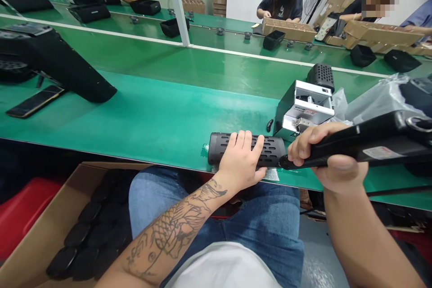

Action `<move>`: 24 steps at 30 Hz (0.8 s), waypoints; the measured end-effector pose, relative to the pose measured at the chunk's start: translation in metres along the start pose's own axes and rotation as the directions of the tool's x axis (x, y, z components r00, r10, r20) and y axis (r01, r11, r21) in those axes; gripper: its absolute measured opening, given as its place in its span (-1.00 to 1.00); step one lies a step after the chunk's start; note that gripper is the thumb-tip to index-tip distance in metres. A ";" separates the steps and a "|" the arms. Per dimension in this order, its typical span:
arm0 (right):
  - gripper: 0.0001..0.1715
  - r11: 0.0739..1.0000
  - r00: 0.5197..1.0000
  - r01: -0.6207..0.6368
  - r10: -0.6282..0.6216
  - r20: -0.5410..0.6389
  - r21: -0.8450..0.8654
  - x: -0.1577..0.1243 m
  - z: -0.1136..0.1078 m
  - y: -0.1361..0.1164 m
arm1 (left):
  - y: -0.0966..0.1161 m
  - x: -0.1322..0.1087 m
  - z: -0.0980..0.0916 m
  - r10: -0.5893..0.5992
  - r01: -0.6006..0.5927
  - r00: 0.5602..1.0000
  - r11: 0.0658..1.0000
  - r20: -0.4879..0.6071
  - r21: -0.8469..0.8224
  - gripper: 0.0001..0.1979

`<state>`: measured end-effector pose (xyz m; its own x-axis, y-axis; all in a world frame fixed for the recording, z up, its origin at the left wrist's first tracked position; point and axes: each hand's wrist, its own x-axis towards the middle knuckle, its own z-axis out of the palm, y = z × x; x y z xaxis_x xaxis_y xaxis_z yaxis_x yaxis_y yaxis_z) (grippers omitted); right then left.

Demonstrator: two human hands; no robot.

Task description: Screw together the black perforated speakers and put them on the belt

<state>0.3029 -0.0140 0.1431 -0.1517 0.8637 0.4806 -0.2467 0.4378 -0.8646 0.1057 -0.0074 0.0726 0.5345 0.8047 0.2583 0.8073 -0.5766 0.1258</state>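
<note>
L hand point(238, 164) on black slotted cylinder point(216, 149), which lies lengthwise at near edge of green belt point(141, 117), over a small patch of clear film point(272, 174). L fingers point(245, 140) slightly spread, draped over top of cylinder; thumb on its right part. R hand point(329, 155) wraps grip of black handheld tool point(364, 141), w/ fingers point(303, 144) curled around it and thumb pressed on near side; tool's narrow tip touches right end of cylinder. White label on tool body point(383, 153). On belt, just beyond cylinder: silver-and-black machine point(303, 110), small black oval part point(269, 125) beside it, black perforated piece point(320, 77) behind it, clear plastic bag point(374, 101) to its right. Far left on belt: smartphone point(33, 101), next to large black housing point(57, 65). Below near edge of belt: cardboard box point(30, 247) holding stacked black discs point(89, 229) — red bin point(23, 216) beside it. Co-worker's hands point(270, 15) at far belt, by brown carton point(288, 29).
</note>
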 end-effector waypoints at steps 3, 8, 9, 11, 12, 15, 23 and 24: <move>-0.54 1.000 1.000 -0.018 0.018 0.015 0.014 0.002 -0.002 0.002 | 0.000 0.000 -0.001 0.005 -0.005 1.000 1.000 0.009 0.012 -0.13; -0.56 0.999 0.999 -0.025 0.024 0.047 0.033 0.002 -0.004 0.006 | 0.000 0.000 -0.003 0.016 -0.017 1.000 1.000 0.009 0.025 -0.13; -0.57 0.999 0.999 -0.029 0.028 0.045 0.030 0.001 -0.004 0.006 | 0.000 0.000 -0.003 0.018 -0.018 1.000 1.000 0.010 0.025 -0.12; -0.60 0.999 0.999 -0.037 0.037 0.018 0.008 0.000 -0.002 0.005 | -0.001 0.001 -0.004 0.019 -0.019 1.000 0.999 0.010 0.026 -0.13; -0.61 0.999 0.999 -0.038 0.038 -0.003 -0.008 0.001 -0.001 0.003 | -0.002 0.001 -0.004 0.016 -0.016 1.000 1.000 0.009 0.025 -0.14; -0.61 1.000 0.999 0.003 -0.004 -0.054 -0.023 0.007 -0.003 -0.008 | -0.001 0.001 -0.005 0.002 -0.002 1.000 1.000 0.009 0.024 -0.15; -0.84 0.821 0.715 0.201 -0.496 -0.493 -0.535 0.059 -0.051 0.001 | -0.012 -0.002 -0.017 0.035 -0.034 0.997 0.999 0.066 -0.020 -0.10; -0.85 0.798 0.698 0.175 -0.514 -0.499 -0.577 0.062 -0.058 0.007 | -0.019 -0.002 -0.020 0.068 -0.064 0.994 0.997 0.081 -0.044 -0.08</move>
<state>0.3474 0.0574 0.1582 0.4982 0.5024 0.7067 0.3287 0.6448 -0.6901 0.0849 -0.0008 0.0890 0.6064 0.7727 0.1879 0.7596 -0.6327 0.1505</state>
